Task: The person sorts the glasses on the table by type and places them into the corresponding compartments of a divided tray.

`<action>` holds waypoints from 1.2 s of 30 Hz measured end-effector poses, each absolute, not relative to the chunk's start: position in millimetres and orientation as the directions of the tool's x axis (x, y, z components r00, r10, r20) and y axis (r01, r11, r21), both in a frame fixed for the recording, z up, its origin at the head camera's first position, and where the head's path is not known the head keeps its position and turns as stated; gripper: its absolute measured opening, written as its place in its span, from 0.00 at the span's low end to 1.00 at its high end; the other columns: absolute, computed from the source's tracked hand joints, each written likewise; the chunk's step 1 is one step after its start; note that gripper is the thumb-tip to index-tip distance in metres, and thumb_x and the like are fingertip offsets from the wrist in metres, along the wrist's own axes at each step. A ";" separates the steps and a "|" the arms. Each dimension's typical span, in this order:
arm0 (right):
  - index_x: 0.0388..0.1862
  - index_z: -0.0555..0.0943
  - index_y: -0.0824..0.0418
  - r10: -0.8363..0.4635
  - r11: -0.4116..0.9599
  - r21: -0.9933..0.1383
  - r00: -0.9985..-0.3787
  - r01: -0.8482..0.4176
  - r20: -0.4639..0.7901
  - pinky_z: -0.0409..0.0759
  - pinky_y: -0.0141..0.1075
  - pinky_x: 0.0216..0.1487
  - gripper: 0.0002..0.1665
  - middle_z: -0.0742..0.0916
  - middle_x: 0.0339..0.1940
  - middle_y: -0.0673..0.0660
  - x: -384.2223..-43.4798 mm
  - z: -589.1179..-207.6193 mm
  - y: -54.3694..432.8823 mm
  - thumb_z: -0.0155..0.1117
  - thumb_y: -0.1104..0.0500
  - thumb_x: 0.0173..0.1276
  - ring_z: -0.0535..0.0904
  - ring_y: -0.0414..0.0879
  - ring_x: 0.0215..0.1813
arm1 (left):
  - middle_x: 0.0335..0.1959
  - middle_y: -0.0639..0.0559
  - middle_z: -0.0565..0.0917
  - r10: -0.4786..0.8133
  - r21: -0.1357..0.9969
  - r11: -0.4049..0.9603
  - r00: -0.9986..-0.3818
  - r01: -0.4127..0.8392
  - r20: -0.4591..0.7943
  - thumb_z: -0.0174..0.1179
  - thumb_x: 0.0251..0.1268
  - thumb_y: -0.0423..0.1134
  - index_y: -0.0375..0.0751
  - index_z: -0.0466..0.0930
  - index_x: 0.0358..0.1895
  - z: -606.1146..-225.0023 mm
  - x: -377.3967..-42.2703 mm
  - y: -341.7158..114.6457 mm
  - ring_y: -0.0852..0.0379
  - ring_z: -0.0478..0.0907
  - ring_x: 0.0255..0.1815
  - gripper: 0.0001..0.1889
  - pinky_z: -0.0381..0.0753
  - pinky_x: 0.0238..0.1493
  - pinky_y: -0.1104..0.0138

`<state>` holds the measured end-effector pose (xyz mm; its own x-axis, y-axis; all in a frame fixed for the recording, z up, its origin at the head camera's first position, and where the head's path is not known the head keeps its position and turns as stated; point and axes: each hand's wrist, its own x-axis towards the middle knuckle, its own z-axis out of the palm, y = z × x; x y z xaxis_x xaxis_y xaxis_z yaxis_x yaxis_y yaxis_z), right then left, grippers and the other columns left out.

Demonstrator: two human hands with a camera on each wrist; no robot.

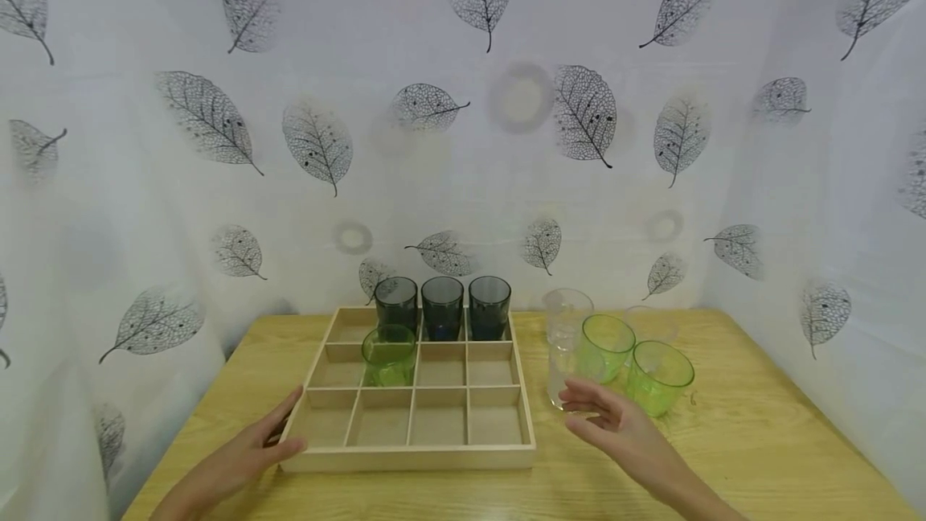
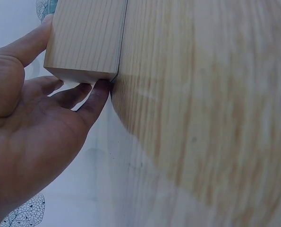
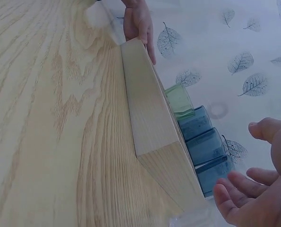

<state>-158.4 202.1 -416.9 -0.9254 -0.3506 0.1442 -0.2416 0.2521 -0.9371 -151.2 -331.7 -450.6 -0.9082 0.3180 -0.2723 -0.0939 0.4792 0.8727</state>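
Observation:
The left hand [image 1: 249,445] holds the front left corner of a light wooden divided tray [image 1: 408,459], its thumb at the rim and fingers against the side wall. Three dark blue-grey glasses [image 1: 443,308] stand in the tray's back row, leaving that row's leftmost compartment bare. In the middle row, second compartment from the left, sits a green glass [image 1: 389,360]. The right hand [image 1: 615,428] hovers right of the tray, fingers loosely bent and nothing in its grasp. Close beyond its fingertips stands a clear glass [image 1: 559,380]. Two more green glasses [image 1: 660,380] are just behind this hand.
More clear glasses [image 1: 567,308] stand toward the back right of the wooden table [image 1: 767,424], close to the green ones. A white curtain [image 1: 463,183] printed with leaves hangs behind the table and along both sides.

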 end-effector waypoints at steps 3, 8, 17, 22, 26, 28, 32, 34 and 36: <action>0.75 0.68 0.73 -0.329 0.265 -0.936 -0.934 -0.231 0.138 0.79 0.31 0.59 0.33 0.80 0.65 0.70 -155.4 -418.5 210.4 0.64 0.60 0.78 0.82 0.45 0.61 | 0.83 0.30 0.34 0.315 0.869 0.486 -0.909 -0.091 -0.272 0.51 0.84 0.47 0.42 0.30 0.85 -450.7 -151.1 -331.5 0.23 0.43 0.79 0.44 0.67 0.68 0.50; 0.75 0.66 0.75 -0.298 0.268 -0.946 -0.949 -0.184 0.100 0.80 0.31 0.57 0.33 0.79 0.65 0.72 -152.5 -422.0 226.8 0.63 0.61 0.78 0.82 0.39 0.59 | 0.82 0.29 0.34 0.309 0.870 0.482 -0.909 -0.105 -0.281 0.51 0.84 0.48 0.42 0.30 0.85 -450.3 -150.7 -330.6 0.23 0.43 0.79 0.44 0.64 0.70 0.44; 0.74 0.70 0.74 -0.151 0.433 -0.897 -0.988 -0.091 0.027 0.81 0.29 0.51 0.32 0.82 0.64 0.68 -149.0 -433.2 260.8 0.64 0.59 0.78 0.82 0.32 0.53 | 0.82 0.29 0.32 0.306 0.881 0.453 -0.904 -0.136 -0.297 0.50 0.84 0.48 0.43 0.29 0.85 -450.2 -149.8 -328.8 0.22 0.42 0.79 0.44 0.58 0.71 0.35; 0.70 0.74 0.73 -0.051 0.534 -0.843 -0.998 -0.065 0.045 0.81 0.29 0.48 0.29 0.85 0.60 0.65 -148.1 -441.5 275.1 0.66 0.59 0.76 0.81 0.27 0.49 | 0.82 0.29 0.33 0.305 0.883 0.449 -0.906 -0.137 -0.295 0.51 0.84 0.48 0.43 0.29 0.85 -449.1 -149.1 -329.3 0.21 0.41 0.79 0.44 0.57 0.71 0.33; 0.71 0.72 0.73 0.049 0.600 -0.799 -0.998 0.051 -0.027 0.82 0.31 0.49 0.35 0.84 0.62 0.66 -151.0 -441.5 290.5 0.65 0.50 0.78 0.82 0.34 0.52 | 0.82 0.29 0.33 0.306 0.882 0.453 -0.906 -0.133 -0.294 0.51 0.84 0.48 0.43 0.29 0.85 -449.6 -149.4 -329.1 0.22 0.43 0.79 0.44 0.59 0.71 0.35; 0.74 0.68 0.73 0.102 0.617 -0.777 -0.992 0.122 -0.074 0.82 0.39 0.55 0.41 0.81 0.65 0.68 -153.1 -439.6 297.5 0.63 0.43 0.78 0.82 0.47 0.58 | 0.82 0.29 0.32 0.308 0.882 0.453 -0.906 -0.130 -0.291 0.51 0.84 0.48 0.43 0.29 0.85 -449.5 -149.6 -328.8 0.22 0.43 0.79 0.44 0.60 0.71 0.36; 0.79 0.54 0.76 0.172 0.596 -0.776 -0.977 0.206 -0.128 0.80 0.48 0.59 0.54 0.69 0.72 0.76 -157.5 -437.6 308.6 0.60 0.37 0.77 0.70 0.70 0.70 | 0.83 0.30 0.32 0.304 0.883 0.449 -0.907 -0.134 -0.292 0.51 0.84 0.48 0.43 0.29 0.85 -448.0 -149.2 -328.1 0.22 0.41 0.79 0.44 0.58 0.71 0.35; 0.80 0.46 0.78 0.185 0.571 -0.792 -0.974 0.215 -0.130 0.80 0.37 0.54 0.58 0.64 0.74 0.78 -159.5 -436.9 312.8 0.60 0.37 0.77 0.66 0.72 0.72 | 0.83 0.31 0.31 0.301 0.884 0.446 -0.907 -0.141 -0.296 0.51 0.84 0.48 0.44 0.29 0.85 -447.2 -148.6 -327.8 0.22 0.39 0.79 0.44 0.56 0.71 0.33; 0.81 0.40 0.79 0.184 0.536 -0.818 -0.975 0.208 -0.127 0.76 0.26 0.47 0.61 0.60 0.75 0.80 -162.7 -436.1 316.4 0.60 0.38 0.78 0.62 0.73 0.74 | 0.83 0.32 0.32 0.295 0.884 0.446 -0.909 -0.143 -0.296 0.51 0.84 0.48 0.44 0.30 0.85 -446.8 -148.1 -327.5 0.22 0.39 0.79 0.44 0.56 0.71 0.33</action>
